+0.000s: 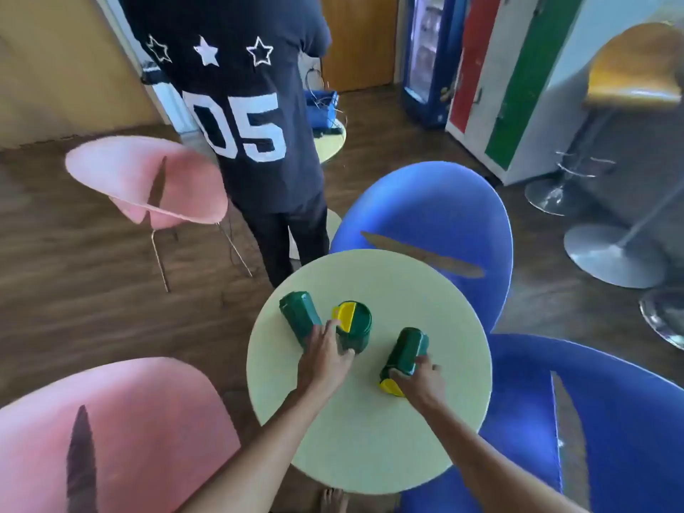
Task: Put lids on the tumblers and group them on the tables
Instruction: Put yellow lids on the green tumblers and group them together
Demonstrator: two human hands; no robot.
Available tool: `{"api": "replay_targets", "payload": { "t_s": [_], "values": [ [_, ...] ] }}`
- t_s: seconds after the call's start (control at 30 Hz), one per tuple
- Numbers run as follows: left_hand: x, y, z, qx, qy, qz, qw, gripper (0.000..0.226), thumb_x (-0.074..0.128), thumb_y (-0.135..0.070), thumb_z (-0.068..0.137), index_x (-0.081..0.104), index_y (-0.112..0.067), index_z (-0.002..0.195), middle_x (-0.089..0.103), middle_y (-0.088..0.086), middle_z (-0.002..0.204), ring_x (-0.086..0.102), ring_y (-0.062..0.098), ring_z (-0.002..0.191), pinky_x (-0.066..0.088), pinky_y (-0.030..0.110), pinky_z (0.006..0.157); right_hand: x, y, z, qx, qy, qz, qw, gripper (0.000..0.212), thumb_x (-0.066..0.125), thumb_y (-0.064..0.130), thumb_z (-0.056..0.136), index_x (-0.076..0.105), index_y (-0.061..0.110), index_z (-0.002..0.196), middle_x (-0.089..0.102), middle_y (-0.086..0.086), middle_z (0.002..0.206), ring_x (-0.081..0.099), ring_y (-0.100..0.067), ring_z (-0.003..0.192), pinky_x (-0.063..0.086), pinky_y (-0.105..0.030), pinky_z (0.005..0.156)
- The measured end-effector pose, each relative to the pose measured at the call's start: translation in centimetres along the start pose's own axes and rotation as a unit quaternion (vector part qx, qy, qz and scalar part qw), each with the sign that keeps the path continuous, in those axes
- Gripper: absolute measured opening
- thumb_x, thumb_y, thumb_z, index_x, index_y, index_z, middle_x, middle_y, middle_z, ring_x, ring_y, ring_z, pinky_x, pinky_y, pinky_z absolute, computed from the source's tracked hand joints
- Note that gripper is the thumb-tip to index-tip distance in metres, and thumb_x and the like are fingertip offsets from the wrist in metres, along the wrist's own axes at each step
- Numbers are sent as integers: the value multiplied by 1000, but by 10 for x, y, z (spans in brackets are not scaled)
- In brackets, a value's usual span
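Note:
Three green tumblers are on a round pale-green table (pixel 370 438). The left tumbler (pixel 298 316) is tilted away from me, and my left hand (pixel 325 355) grips its near end. Beside that hand stands an upright tumbler (pixel 355 329) with a green lid and a yellow flap on top; my fingers touch its side. My right hand (pixel 420 379) holds the third tumbler (pixel 407 349), which is tilted with its yellow-flapped lid (pixel 390 386) toward me.
A person in a dark numbered shirt (pixel 237 116) stands just beyond the table. Two pink chairs (pixel 148 179) sit to the left, two blue chairs (pixel 436 209) to the right. A second round table (pixel 331 142) with a blue box stands behind the person. Bar stools (pixel 610 253) are far right.

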State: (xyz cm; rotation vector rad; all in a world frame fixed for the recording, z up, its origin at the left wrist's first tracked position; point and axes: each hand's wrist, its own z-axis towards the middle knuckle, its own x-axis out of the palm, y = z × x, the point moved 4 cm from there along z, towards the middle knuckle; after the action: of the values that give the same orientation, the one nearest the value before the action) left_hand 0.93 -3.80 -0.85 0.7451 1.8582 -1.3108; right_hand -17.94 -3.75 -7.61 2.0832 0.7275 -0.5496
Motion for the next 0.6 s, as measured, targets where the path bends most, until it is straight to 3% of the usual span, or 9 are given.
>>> {"api": "replay_targets", "payload": {
  "t_s": [0.1, 0.27, 0.33, 0.47, 0.6],
  "values": [
    [4, 1, 41, 40, -6, 20, 999, 79, 75, -35, 78, 34, -24, 145, 40, 6, 141, 41, 28, 129, 44, 40, 102, 10, -9, 19, 88, -38, 16, 995, 85, 68, 52, 80, 34, 4, 140, 52, -24, 129, 50, -39, 120, 41, -42, 103],
    [30, 5, 91, 96, 98, 124, 983, 110, 81, -46, 72, 12, -25, 155, 14, 7, 158, 25, 32, 140, 38, 43, 110, 33, -18, 35, 168, -33, 124, 977, 100, 76, 57, 70, 30, 6, 142, 55, -21, 130, 54, -37, 119, 46, -44, 101],
    [40, 7, 100, 109, 136, 149, 973, 107, 80, -43, 74, 11, -25, 155, 14, 7, 158, 26, 32, 139, 42, 45, 107, 41, -20, 41, 174, -33, 171, 969, 101, 81, 57, 62, 37, 9, 138, 60, -17, 124, 60, -33, 110, 51, -44, 95],
    [48, 4, 110, 130, 151, 138, 970, 90, 76, -25, 77, 24, -24, 150, 26, 2, 149, 36, 30, 128, 51, 40, 90, 42, -16, 37, 185, -62, 244, 950, 85, 88, 37, 59, 46, 8, 127, 64, -11, 112, 64, -26, 94, 55, -34, 74],
    [52, -12, 121, 172, 177, 112, 963, 88, 75, -16, 74, 29, -27, 147, 28, -2, 146, 35, 28, 127, 53, 42, 88, 41, -23, 17, 165, -130, 265, 941, 97, 81, 41, 49, 37, 21, 132, 56, -9, 111, 68, -28, 83, 61, -43, 68]
  ]
}}
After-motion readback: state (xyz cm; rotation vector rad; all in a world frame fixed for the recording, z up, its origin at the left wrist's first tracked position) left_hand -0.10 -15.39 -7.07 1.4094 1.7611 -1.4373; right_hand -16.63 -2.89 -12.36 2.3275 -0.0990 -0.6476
